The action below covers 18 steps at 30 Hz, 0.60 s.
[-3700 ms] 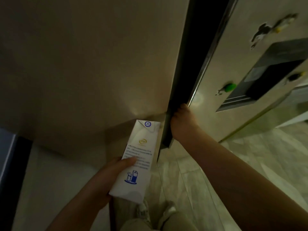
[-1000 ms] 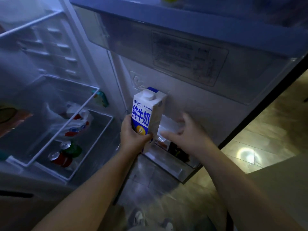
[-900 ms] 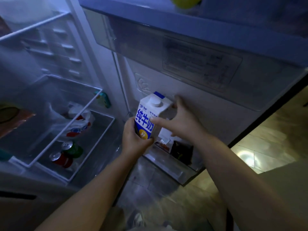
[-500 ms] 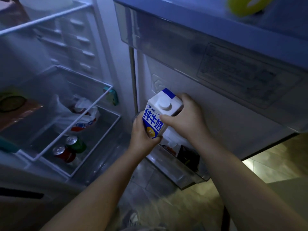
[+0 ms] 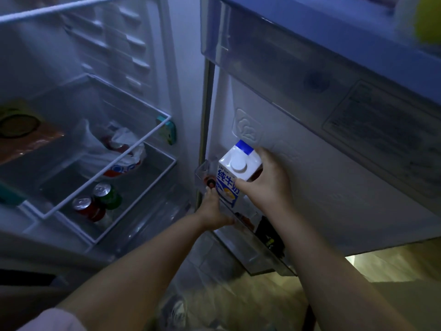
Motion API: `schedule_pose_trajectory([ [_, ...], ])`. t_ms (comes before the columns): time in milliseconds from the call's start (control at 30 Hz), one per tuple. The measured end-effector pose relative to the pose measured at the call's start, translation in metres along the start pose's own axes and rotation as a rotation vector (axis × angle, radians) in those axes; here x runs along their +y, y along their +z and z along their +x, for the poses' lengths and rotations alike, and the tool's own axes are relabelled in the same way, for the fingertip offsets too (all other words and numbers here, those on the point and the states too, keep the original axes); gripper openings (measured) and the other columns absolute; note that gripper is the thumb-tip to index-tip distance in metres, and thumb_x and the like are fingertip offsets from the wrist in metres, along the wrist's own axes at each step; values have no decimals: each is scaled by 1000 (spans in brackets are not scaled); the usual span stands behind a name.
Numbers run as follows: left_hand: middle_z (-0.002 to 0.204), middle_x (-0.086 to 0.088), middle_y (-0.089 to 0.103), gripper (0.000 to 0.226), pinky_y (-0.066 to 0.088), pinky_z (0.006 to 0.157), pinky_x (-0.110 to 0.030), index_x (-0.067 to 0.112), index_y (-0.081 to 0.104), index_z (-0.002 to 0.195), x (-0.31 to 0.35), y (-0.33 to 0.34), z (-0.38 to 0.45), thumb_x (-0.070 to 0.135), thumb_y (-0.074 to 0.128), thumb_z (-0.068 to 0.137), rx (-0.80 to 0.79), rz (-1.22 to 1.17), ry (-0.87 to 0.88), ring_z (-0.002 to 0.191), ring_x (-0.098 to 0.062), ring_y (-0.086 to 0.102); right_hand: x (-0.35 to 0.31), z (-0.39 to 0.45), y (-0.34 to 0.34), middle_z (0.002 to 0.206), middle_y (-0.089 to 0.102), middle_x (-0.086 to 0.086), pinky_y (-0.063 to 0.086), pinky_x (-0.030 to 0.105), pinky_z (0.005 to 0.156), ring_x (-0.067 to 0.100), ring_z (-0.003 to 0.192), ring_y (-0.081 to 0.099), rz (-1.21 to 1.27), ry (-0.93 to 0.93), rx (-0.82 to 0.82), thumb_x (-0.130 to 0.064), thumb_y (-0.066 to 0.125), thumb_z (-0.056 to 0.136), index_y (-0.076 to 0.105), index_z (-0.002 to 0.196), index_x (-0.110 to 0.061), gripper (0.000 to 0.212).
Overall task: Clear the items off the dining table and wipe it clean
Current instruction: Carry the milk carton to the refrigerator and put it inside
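Two hands are engaged at the lowest door bin (image 5: 250, 249) of the open refrigerator door (image 5: 334, 163). The milk carton (image 5: 235, 174) is held upright, its long axis roughly vertical and tipped slightly toward the camera, with the round white cap (image 5: 238, 164) uppermost and the blue-printed face turned toward the hinge side. It is clasped near its top by the right hand (image 5: 265, 185), thumb across the front face and fingers wrapped behind. The carton's base is hidden behind the bin's clear front wall, so it cannot be told whether it is already seated. The left hand (image 5: 213, 211) lies lower, at the hinge end of the bin, fingers curled against the front wall just beside the carton's lower part; whether anything is grasped by that grip cannot be told. The carton lies directly below the right grip, so the coming move is judged to be a short straight lowering into the bin's hinge-end corner, followed by release. Room there is tight: a small red-capped object (image 5: 210, 181) sits just beside the carton at the bin's end wall, and dark packets (image 5: 267, 230) fill the bin toward its free end. Above the carton the door panel is bare up to the next door shelf (image 5: 262, 68), leaving open room for withdrawing the hand upward. Drink cans (image 5: 97, 201) in the crisper drawer are well apart.
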<state>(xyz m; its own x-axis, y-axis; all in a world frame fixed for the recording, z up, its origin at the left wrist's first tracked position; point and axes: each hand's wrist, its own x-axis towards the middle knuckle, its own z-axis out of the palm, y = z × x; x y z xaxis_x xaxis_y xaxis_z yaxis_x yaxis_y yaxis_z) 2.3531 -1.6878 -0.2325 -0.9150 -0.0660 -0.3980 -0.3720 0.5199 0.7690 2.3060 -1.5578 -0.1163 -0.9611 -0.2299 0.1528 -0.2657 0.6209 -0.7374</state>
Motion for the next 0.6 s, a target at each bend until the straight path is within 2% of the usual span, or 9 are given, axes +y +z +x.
schedule_pose_trajectory([
  [167, 160, -13, -25, 124, 7, 110, -20, 17, -6, 156, -6, 6, 4, 22, 84, 70, -25, -78, 29, 148, -25, -19, 19, 3, 12, 84, 67, -6, 54, 39, 68, 13, 77, 64, -11, -12, -18, -41, 71, 53, 57, 91, -26, 43],
  [333, 158, -11, -32, 126, 14, 115, -23, 18, -13, 155, -3, 4, 3, 23, 83, 73, -67, -96, -6, 150, -25, -6, 34, 8, 25, 81, 67, -5, 54, 37, 66, 13, 75, 65, -75, 3, -17, -45, 79, 57, 58, 86, -23, 42],
  [500, 160, -9, -28, 128, 13, 98, -11, 15, -14, 155, -2, 1, 4, 23, 84, 72, -70, -104, -32, 150, -21, -5, 42, 9, 39, 81, 67, -6, 55, 37, 65, 9, 75, 64, -39, 22, -46, -42, 81, 59, 58, 87, -23, 40],
  [600, 159, -8, -29, 130, 18, 100, -13, 16, -17, 154, -2, 0, 3, 23, 84, 72, -71, -115, -46, 150, -21, -1, 46, 10, 46, 83, 67, -7, 55, 36, 65, 9, 76, 65, -26, 18, -45, -44, 82, 59, 58, 87, -24, 43],
])
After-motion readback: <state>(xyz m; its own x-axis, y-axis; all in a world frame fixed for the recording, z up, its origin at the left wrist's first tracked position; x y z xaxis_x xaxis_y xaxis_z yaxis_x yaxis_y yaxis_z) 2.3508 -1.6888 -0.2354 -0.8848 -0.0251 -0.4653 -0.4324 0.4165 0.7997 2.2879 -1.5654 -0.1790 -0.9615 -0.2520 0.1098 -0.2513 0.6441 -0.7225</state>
